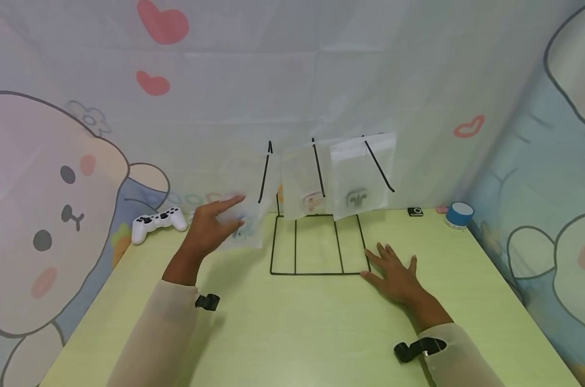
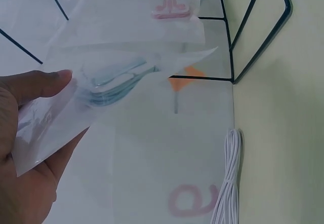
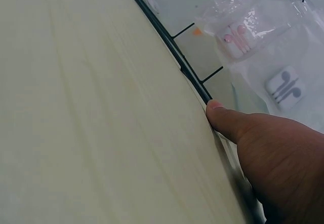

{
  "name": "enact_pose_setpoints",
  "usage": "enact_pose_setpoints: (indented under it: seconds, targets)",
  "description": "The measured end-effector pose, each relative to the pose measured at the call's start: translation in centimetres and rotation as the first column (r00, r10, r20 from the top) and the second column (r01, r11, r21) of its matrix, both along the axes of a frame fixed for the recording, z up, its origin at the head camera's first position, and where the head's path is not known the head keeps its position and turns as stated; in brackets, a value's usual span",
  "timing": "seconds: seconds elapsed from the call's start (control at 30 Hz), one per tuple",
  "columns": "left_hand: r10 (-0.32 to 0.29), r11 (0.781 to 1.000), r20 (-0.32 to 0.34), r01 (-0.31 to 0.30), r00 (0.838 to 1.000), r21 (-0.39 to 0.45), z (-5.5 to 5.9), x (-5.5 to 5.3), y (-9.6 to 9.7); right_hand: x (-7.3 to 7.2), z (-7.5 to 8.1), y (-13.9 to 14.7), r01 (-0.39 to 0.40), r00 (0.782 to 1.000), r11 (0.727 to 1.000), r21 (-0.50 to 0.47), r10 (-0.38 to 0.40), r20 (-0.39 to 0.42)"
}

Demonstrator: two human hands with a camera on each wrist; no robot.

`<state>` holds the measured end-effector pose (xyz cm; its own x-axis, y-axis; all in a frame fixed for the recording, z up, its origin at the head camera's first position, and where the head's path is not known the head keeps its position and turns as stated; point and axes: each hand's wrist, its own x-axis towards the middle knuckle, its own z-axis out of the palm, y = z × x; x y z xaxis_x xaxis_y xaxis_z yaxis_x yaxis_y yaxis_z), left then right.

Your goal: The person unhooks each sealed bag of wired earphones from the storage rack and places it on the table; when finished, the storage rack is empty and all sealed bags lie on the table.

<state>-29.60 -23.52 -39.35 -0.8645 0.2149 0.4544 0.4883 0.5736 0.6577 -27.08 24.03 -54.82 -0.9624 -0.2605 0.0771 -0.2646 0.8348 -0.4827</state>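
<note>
My left hand (image 1: pixel 207 228) holds a clear plastic bag (image 2: pixel 45 127) with a blue earphone set (image 2: pixel 116 84) inside, thumb on its near face and fingers behind. This bag is at the leftmost prong (image 1: pixel 264 177) of a black wire rack (image 1: pixel 316 273). Two similar bags hang from the other prongs: one (image 1: pixel 296 180) with pink-and-white earphones (image 3: pixel 236 41), the other (image 1: pixel 347 169) with dark earphones in a white case (image 3: pixel 285 88). Fingers spread, my right hand (image 1: pixel 394 277) rests at the rack base's front right corner, its thumb against the wire.
A white game controller (image 1: pixel 159 221) sits at the table's back left, with a bundled white cable (image 2: pixel 232 173) beside it. Along the back right are a small black music player (image 1: pixel 415 212), a pink item (image 1: pixel 442 209) and a blue-topped round container (image 1: pixel 460 214). A printed cloth (image 1: pixel 253 86) hangs behind.
</note>
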Motion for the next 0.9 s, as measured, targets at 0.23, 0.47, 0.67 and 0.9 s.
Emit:
enact_pose_setpoints:
  seconds: [0.23, 0.47, 0.67, 0.9]
  targets:
    - [-0.048, 0.997, 0.073, 0.052, 0.996, -0.059, 1.1, 0.6, -1.6, 0.2, 0.2, 0.0, 0.004, 1.000, 1.000, -0.004, -0.004, -0.001]
    - [-0.056, 0.993, 0.169, 0.072, 0.984, -0.090, 2.7, 1.2, -3.4, 0.1, 0.0, -0.2, 0.004, 1.000, 1.000, -0.001, -0.004, -0.002]
    - [-0.056, 0.977, 0.174, 0.090, 0.983, -0.193, 4.5, 2.0, -4.1, 0.3, 0.3, -0.4, 0.003, 1.000, 1.000, -0.005, -0.003, -0.014]
    - [-0.065, 0.963, 0.194, 0.113, 0.979, -0.244, 4.9, 2.6, -4.3, 0.4, 0.5, -0.4, 0.007, 1.000, 1.000, 0.000, -0.007, -0.010]
